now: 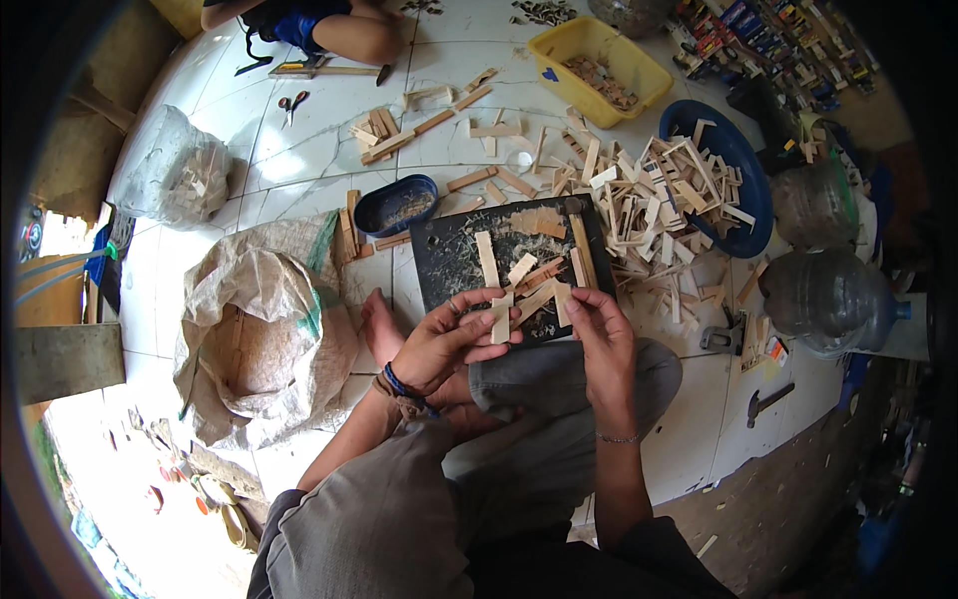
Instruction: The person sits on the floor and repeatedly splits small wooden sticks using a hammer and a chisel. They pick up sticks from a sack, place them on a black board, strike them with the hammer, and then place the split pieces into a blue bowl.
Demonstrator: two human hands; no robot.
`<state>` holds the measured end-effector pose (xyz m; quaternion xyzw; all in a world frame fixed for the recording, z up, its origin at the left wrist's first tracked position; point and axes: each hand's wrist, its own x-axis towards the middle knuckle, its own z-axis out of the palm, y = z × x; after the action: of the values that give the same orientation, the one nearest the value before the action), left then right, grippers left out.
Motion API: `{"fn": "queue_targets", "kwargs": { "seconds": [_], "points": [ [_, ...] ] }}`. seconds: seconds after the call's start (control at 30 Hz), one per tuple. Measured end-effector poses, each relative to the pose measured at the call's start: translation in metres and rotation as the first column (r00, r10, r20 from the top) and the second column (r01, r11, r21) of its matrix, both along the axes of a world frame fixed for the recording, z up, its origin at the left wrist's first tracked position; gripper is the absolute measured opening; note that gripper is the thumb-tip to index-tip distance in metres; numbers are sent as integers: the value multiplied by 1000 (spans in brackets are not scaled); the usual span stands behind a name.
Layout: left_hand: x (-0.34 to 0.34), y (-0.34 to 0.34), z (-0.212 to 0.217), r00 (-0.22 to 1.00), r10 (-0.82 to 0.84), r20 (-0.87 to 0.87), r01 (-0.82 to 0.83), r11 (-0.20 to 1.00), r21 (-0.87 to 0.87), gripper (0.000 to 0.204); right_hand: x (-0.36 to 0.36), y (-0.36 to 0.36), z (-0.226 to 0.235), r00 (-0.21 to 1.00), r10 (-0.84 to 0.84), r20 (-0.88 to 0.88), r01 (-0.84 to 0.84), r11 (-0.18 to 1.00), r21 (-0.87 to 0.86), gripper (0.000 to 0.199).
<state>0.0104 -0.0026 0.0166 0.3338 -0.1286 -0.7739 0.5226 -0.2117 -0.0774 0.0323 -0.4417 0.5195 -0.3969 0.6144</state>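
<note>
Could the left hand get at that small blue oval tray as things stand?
Probably yes: the small blue oval tray sits just beyond the left hand, with nothing tall between them, though its fingers hold a wood piece.

The white woven sack (264,262) stands left of the black rectangular board (434,265); to the right, pale flat wooden pieces (654,200) lie heaped (partly in the round blue plastic basin (755,180)), with the yellow rectangular plastic tub (634,108) behind.

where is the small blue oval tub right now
In the head view, the small blue oval tub sits left of centre, off the upper-left corner of the black board, right of the woven sack.
</note>
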Motion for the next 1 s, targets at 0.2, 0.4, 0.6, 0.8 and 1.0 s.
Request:
{"fn": "queue_targets", "kwargs": {
  "seconds": [0.2, 0.4, 0.6, 0.8, 1.0],
  "points": [
    [3, 4, -3, 992, -37, -122, 42, 998, 41, 46, 6, 10, 16, 924, 377, -62, -376, 926, 26, 15],
    [2, 5, 2, 986, -141, -91, 150, 984, 100, 42, 8, 5, 25, 823, 411, -393, -543, 774, -326, 13],
    [0, 6, 1, 976, -174, -130, 183, 981, 66, 46, 12, 4, 28, 804, 405, -435, -572, 728, -379, 13],
    [4, 7, -9, 941, -199, -275, 217, 975, 38, 52, 11, 10, 23, 885, 339, -320, -453, 786, -420, 16],
    [1, 12, -18, 906, -180, -384, 213, 976, 44, 52, 8, 5, 13, 862, 434, -262, -507, 736, -448, 20]
  ]
}}
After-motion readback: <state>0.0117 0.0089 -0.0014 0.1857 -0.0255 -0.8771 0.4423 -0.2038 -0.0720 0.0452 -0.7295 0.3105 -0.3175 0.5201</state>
